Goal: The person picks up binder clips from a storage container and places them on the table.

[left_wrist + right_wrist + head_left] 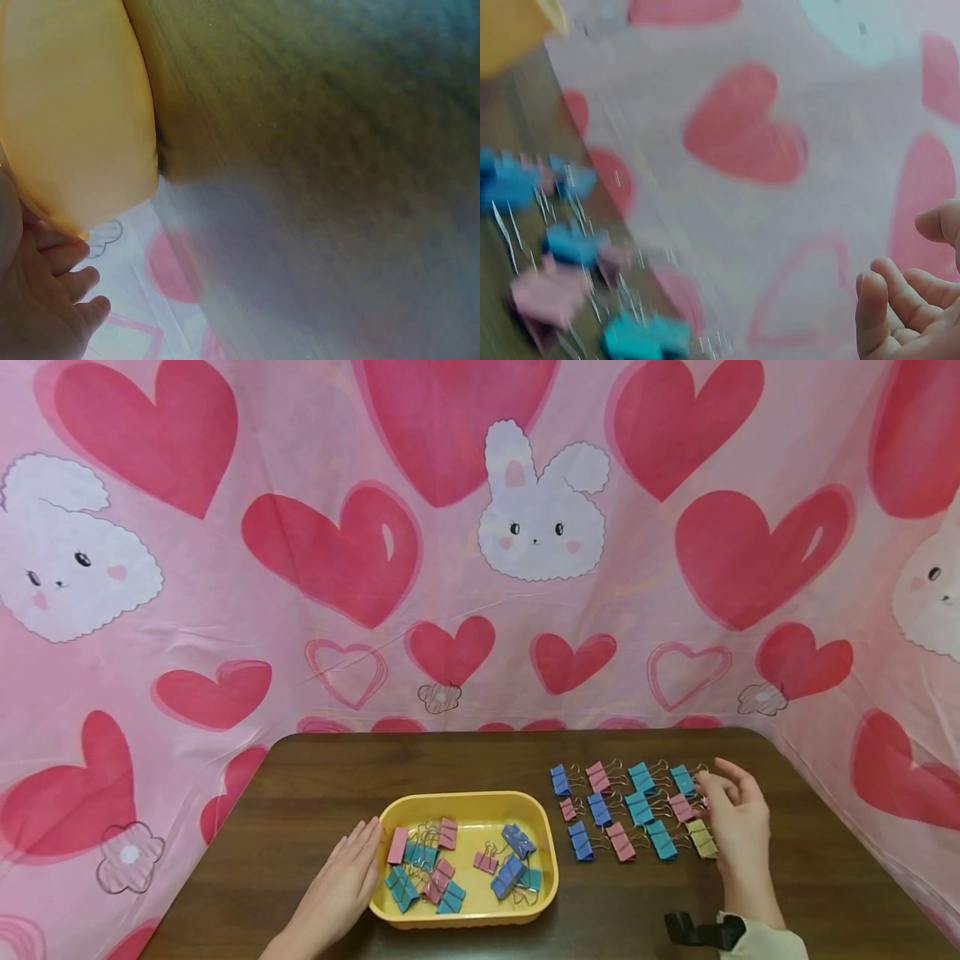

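Note:
My left hand [341, 881] rests with straight fingers against the left wall of a yellow tray [465, 922]; the left wrist view shows that hand [45, 296] at the tray's outer wall [79, 105]. Inside the tray lie loose pink, teal and blue binder clips, among them a blue one [507, 876]. My right hand [738, 827] is over the right end of three rows of clips, its fingers near a teal clip [682, 779] and partly covering a pink one. In the right wrist view this hand [915, 307] has parted, bent fingers and holds nothing.
The rows on the dark wooden table [300, 777] include a yellow-green clip [702, 839] at the front right and a blue one [580, 842] at the front left. A pink curtain [450, 602] with hearts and rabbits hangs behind the table. A black strap [705, 932] circles the right wrist.

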The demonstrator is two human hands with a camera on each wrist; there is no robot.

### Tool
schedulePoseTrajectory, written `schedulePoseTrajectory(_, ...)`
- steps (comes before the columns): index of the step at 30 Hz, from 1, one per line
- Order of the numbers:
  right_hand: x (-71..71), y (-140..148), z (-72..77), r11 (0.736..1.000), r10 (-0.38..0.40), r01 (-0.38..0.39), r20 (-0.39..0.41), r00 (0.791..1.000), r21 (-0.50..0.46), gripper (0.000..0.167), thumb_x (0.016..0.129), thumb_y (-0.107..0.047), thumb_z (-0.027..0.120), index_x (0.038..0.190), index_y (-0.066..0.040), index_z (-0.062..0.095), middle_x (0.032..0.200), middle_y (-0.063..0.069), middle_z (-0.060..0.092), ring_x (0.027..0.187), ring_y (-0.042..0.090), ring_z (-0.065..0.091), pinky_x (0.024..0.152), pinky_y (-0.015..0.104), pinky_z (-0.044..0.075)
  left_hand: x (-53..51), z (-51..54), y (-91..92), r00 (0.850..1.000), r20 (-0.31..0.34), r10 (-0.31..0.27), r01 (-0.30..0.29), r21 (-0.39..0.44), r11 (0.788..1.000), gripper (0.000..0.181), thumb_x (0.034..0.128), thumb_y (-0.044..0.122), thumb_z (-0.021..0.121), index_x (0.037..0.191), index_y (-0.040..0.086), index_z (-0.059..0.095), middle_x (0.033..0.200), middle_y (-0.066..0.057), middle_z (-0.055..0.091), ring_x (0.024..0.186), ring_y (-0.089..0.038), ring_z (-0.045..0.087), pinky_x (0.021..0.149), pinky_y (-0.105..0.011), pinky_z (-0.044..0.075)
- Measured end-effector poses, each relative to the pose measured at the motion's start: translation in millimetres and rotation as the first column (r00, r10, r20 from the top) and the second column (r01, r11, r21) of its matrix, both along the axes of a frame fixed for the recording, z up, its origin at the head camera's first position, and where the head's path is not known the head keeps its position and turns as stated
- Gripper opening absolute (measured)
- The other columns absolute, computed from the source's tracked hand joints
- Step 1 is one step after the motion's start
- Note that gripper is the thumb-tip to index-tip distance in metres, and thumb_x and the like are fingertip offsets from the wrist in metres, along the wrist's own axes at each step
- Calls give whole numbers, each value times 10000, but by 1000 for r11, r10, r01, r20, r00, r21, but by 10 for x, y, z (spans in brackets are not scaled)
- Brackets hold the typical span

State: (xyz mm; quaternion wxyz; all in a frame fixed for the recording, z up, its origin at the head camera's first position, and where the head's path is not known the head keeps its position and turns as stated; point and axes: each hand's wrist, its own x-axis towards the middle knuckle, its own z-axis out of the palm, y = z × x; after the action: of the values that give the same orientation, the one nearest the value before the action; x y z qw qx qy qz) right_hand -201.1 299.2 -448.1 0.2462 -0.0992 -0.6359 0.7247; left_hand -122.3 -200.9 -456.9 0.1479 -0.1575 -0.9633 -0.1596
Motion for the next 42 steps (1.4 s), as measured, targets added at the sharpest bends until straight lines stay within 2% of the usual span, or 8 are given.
schedulePoseTrajectory(3,157,-438,385,993,100,-101,20,995,65,253,894,-109,596,1125,-181,524,811,-68,635,676,64,590,493,205,491,0,-6,-1,1000,-12,-4,4,-2,1000,434,890,96,544,1288,-68,488,1355,-179,442,1253,-334,385,1017,-498,295)
schedulePoseTrajectory(8,213,-871,540,946,244,-251,59,968,204,242,923,-110,556,1159,-113,505,837,-116,616,758,44,580,544,234,511,5,-10,1,1000,-24,-6,6,-2,1000,430,887,89,544,1282,-72,492,1347,-183,449,1246,-336,394,1008,-505,304)
schedulePoseTrajectory(14,192,-1253,505,882,381,-386,75,922,271,328,897,-104,599,1194,8,521,900,65,611,756,120,588,583,294,531,7,-3,5,1000,-17,0,0,-1,1000,433,890,95,544,1288,-66,489,1353,-181,443,1253,-332,387,1002,-515,304)
schedulePoseTrajectory(19,204,-1567,468,823,501,-509,102,859,253,315,873,-56,617,1165,34,545,897,168,602,711,178,592,567,335,539,4,-12,2,1000,-19,-1,1,-4,1000,435,888,95,546,1287,-67,490,1354,-183,442,1252,-334,387,1005,-511,303)
schedulePoseTrajectory(27,235,-1901,332,658,666,-690,195,720,302,340,890,-77,599,1182,74,513,936,128,597,755,253,595,603,440,541,1,-6,3,1000,11,6,-6,-1,1000,441,893,100,543,1298,-61,480,1365,-177,431,1264,-330,371,1018,-505,288)
schedulePoseTrajectory(32,232,-2038,196,577,712,-745,240,660,336,321,879,-76,611,1145,85,529,905,88,592,715,337,597,581,421,544,-4,-1,7,999,35,9,-9,0,1000,442,904,109,533,1308,-58,470,1376,-172,419,1275,-322,358,1029,-497,275)
schedulePoseTrajectory(37,207,-2126,78,505,723,-774,302,621,382,316,871,-80,619,1125,92,539,898,72,595,664,312,597,526,340,537,-7,3,9,999,39,13,-13,5,1000,442,905,112,533,1310,-54,471,1378,-169,417,1277,-320,356,1027,-500,276)
schedulePoseTrajectory(42,199,-2177,27,458,714,-789,358,601,411,318,861,-72,625,1115,106,557,956,157,621,613,245,585,491,325,519,-6,1,10,999,29,14,-15,5,1000,439,902,110,539,1304,-54,478,1374,-167,423,1273,-320,361,1020,-502,288)
